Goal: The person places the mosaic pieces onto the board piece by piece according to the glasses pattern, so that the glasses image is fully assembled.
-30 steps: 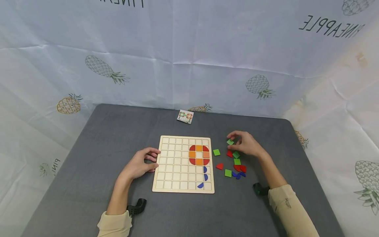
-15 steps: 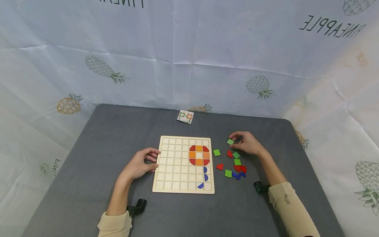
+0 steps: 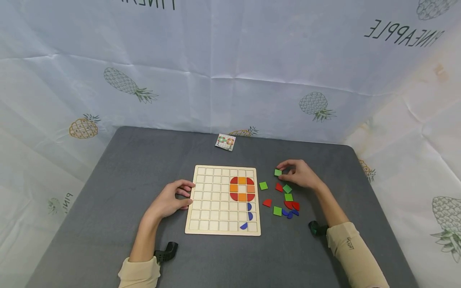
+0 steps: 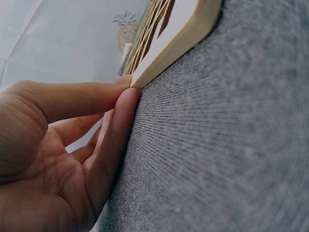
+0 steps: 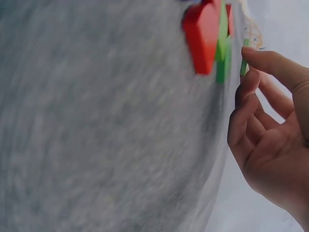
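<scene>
My right hand (image 3: 300, 173) pinches a green square tile (image 3: 277, 173) between thumb and fingers, above the table at the board's right; in the right wrist view the tile (image 5: 245, 55) stands edge-on. The left hand (image 3: 172, 199) holds the left edge of a wooden grid board (image 3: 210, 204), with thumb and fingertips at its rim in the left wrist view. Set in the board are orange squares (image 3: 242, 197) and red quarter-round pieces (image 3: 234, 196) in a ring, with three blue segment pieces (image 3: 250, 216) below. Loose green squares (image 3: 263, 185), red pieces (image 3: 267, 203) and blue pieces (image 3: 289, 215) lie between board and right arm.
A small printed pattern card (image 3: 225, 142) lies near the back edge of the grey table (image 3: 155, 152). Behind hangs a pale curtain (image 3: 252, 52) with pineapple prints. Dark wrist cameras (image 3: 167, 251) stick out inward from both forearms.
The green square tile has turned and shifted slightly left in my right hand's fingertips. My left hand and the board stay practically where they were.
</scene>
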### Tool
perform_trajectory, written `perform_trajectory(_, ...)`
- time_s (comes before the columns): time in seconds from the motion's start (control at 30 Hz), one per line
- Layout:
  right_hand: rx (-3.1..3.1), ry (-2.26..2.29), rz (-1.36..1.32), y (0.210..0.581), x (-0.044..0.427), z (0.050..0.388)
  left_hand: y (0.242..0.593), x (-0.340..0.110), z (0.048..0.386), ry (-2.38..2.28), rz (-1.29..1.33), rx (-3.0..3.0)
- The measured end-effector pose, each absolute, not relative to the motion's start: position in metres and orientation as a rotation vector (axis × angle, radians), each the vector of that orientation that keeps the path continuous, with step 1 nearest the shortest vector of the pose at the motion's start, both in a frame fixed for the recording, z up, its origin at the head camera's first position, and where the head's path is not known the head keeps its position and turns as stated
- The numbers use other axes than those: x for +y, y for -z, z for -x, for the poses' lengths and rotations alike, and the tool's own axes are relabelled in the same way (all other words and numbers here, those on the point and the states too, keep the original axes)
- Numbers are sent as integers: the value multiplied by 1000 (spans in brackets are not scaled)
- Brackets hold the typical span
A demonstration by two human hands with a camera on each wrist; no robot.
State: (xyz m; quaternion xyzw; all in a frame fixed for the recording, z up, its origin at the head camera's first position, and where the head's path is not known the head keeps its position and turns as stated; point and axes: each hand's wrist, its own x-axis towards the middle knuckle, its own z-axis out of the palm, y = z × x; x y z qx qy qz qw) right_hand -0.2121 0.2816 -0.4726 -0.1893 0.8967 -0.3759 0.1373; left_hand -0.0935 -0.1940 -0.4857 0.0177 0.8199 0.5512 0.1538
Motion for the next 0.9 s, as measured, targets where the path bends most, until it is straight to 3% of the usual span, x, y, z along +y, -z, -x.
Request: perform_trajectory(0.9, 2372, 1184, 777, 449, 179, 187, 487, -196, 96, -1582, -58, 2341)
